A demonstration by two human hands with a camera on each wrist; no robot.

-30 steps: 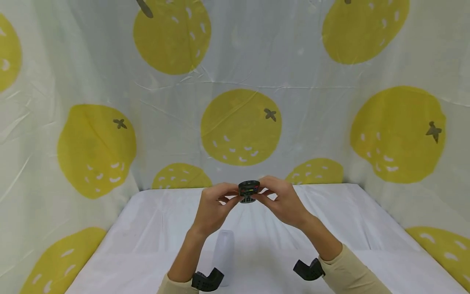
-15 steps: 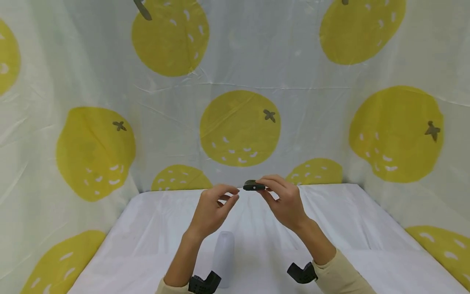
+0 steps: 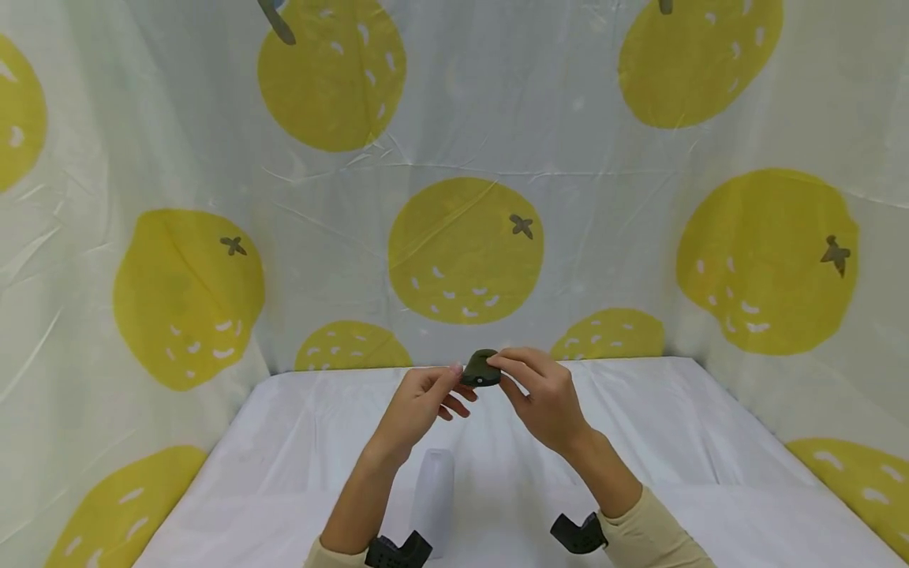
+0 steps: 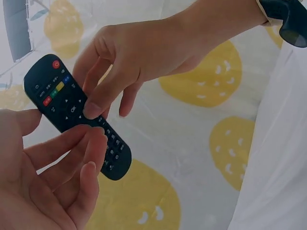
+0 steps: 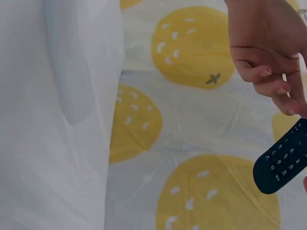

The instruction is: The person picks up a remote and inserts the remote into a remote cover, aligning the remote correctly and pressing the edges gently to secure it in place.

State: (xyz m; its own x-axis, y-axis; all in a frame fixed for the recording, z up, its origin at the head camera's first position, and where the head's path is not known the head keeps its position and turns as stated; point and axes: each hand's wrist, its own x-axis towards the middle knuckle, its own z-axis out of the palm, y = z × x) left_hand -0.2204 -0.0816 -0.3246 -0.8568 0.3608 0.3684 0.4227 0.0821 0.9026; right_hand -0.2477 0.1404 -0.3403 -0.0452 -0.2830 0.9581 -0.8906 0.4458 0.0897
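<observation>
A dark remote control (image 3: 481,368) is held up between both hands, above the far part of the table. The left wrist view shows its key face (image 4: 60,103), with red, yellow and blue keys; the head view shows its smooth back. My right hand (image 3: 545,398) pinches it, the thumb on the keys and the other fingers mostly behind. My left hand (image 3: 419,402) has its thumb at one edge and its fingertips by the key face, lightly pinching it. In the right wrist view, the remote's number-key end (image 5: 278,165) sticks out below the left hand (image 5: 271,48).
On the white-covered table (image 3: 319,442) lies a long, pale, whitish object (image 3: 432,501) between the forearms. A curtain printed with yellow fruit (image 3: 465,252) surrounds the table at the back and sides. Each wrist carries a black camera mount (image 3: 578,534).
One second ago both hands held the remote with its keys toward the head camera. The left hand let go, the remote was turned over, and the left hand has come back to it.
</observation>
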